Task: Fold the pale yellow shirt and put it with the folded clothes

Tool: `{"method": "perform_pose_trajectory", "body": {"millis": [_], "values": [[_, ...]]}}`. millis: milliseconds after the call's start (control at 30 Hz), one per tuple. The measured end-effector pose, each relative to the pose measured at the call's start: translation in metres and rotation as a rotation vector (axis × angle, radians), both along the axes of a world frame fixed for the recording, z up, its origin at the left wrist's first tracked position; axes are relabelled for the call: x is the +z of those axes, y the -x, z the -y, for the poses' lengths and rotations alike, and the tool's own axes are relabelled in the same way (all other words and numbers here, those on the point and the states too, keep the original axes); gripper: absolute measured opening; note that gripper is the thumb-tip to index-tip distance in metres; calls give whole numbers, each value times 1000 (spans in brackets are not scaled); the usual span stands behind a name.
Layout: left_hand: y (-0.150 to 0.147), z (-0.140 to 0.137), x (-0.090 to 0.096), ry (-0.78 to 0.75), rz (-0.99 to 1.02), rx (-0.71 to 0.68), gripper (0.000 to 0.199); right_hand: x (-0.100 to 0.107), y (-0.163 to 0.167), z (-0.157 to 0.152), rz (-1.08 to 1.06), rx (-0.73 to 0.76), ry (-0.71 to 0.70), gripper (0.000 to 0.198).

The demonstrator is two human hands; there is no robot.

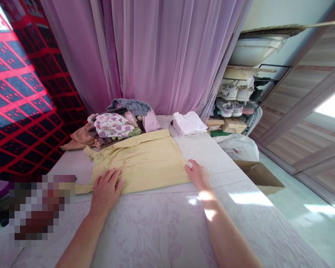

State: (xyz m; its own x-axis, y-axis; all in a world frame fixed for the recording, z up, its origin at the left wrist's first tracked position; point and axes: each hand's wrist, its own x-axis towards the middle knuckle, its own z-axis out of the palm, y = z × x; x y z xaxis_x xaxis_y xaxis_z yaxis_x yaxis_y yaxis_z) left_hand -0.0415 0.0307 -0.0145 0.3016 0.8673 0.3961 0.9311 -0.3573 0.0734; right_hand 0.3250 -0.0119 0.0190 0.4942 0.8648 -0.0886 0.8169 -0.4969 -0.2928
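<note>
A yellow garment with buttons and straps lies folded flat on the patterned sheet in front of me. My left hand rests palm down on its near left part, fingers stretched out. At the garment's right edge is my right hand, its thumb and index finger a little apart and touching the cloth; its other fingers are partly hidden. Just beyond the garment sits a loose heap of clothes, with a spotted white piece and a blue denim piece on top. To the far right stands a folded white stack.
A purple curtain hangs behind the bed surface. On the right are a shoe rack with sneakers, a cardboard box on the floor and a wooden wardrobe. A pixelated patch hides something at left.
</note>
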Motion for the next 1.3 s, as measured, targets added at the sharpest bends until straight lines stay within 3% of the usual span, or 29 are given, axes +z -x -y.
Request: {"method": "perform_pose_trajectory", "body": {"millis": [200,333,500,700,800,933,1000,1167,1300], "values": [[-1,2,1,-88,34,-17,42,3,6,1,71,2,49,48],[-18,12,6,-140,33,-204,43,4,8,2,87,2,54,48],[-39,19,2,-42,-42,-404,46,4,9,4,87,18,40,46],[-39,16,-7,49,-123,-359,53,-1,6,4,87,10,-1,45],[-39,16,-8,90,-156,-344,54,-7,5,5,132,8,-133,43],[-40,16,-8,124,-151,-325,53,-10,22,2,208,191,-386,40],[-40,16,-9,132,-141,-323,51,-11,43,-1,173,358,-407,42],[-39,15,-10,122,-111,-327,47,-14,98,-7,64,721,-175,54],[-40,15,-10,95,-85,-339,46,-15,102,-5,66,751,-88,59]]}}
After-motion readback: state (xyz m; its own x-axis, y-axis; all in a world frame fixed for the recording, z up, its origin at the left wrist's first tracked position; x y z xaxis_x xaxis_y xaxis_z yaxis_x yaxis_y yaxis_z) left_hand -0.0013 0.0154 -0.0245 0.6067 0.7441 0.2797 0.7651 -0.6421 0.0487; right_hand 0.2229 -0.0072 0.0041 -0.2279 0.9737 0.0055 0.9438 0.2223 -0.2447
